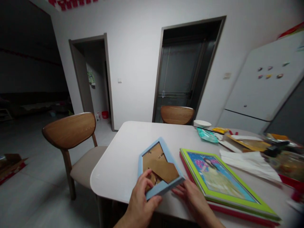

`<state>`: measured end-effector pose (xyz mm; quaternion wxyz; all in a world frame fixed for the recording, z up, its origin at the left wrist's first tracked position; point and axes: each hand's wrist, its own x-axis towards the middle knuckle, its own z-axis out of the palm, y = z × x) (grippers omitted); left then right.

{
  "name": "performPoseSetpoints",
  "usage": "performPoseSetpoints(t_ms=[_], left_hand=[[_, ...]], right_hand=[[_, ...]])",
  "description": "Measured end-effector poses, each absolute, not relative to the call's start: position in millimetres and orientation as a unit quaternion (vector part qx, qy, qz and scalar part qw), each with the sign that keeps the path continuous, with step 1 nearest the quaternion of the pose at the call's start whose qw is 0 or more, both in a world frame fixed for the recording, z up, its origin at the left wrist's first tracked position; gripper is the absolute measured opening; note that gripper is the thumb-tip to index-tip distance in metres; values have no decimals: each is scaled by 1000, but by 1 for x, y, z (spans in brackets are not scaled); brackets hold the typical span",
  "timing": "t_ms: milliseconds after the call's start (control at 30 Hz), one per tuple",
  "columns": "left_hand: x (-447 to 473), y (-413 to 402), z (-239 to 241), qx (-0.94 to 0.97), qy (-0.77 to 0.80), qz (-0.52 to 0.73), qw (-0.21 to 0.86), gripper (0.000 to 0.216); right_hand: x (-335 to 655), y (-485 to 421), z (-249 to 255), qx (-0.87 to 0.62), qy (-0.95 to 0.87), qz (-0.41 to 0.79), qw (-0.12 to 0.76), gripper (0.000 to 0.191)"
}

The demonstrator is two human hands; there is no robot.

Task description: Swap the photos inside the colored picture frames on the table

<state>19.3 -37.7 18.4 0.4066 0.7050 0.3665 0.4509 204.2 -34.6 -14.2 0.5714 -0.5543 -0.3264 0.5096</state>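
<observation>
A light blue picture frame (167, 153) is tilted back side up over the near part of the table, showing its brown backing board and an angled stand flap (166, 171). My left hand (142, 198) grips its near left edge, the thumb along the side and the fingers on the back. At the near right corner, my right hand (191, 196) has its fingers against and partly under the frame, so the fingertips are hidden. Right of my hands lies a larger green picture frame (228, 180) with a photo of a person in a pale dress, on top of a red frame (228, 209).
The white table (114, 167) has a rounded left corner. A white bowl (201, 123), a teal packet (207, 135), white paper (249, 163) and assorted clutter occupy its right side. Wooden chairs stand at the left (73, 131) and far side (177, 114). A fridge (258, 85) is behind.
</observation>
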Motion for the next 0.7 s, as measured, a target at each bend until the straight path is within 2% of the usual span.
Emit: performPoseSetpoints(t_ms=[133,267,400,467,700], left_hand=[[35,-45,34,544,279,551,567,15],[37,-48,37,475,246,574,620,32],[14,-37,37,385,287,622,618,46],[1,-29,32,362,322,606,631,50],[-16,-19,-10,455,367,458,670,50]], right_hand=[[166,-34,-9,-458,-256,636,566,63],[145,-34,3,-366,-237,625,648,66],[165,-33,11,-448,-232,576,644,81],[180,-31,11,-497,-252,543,628,83],[207,-21,3,-612,-373,430,549,71]])
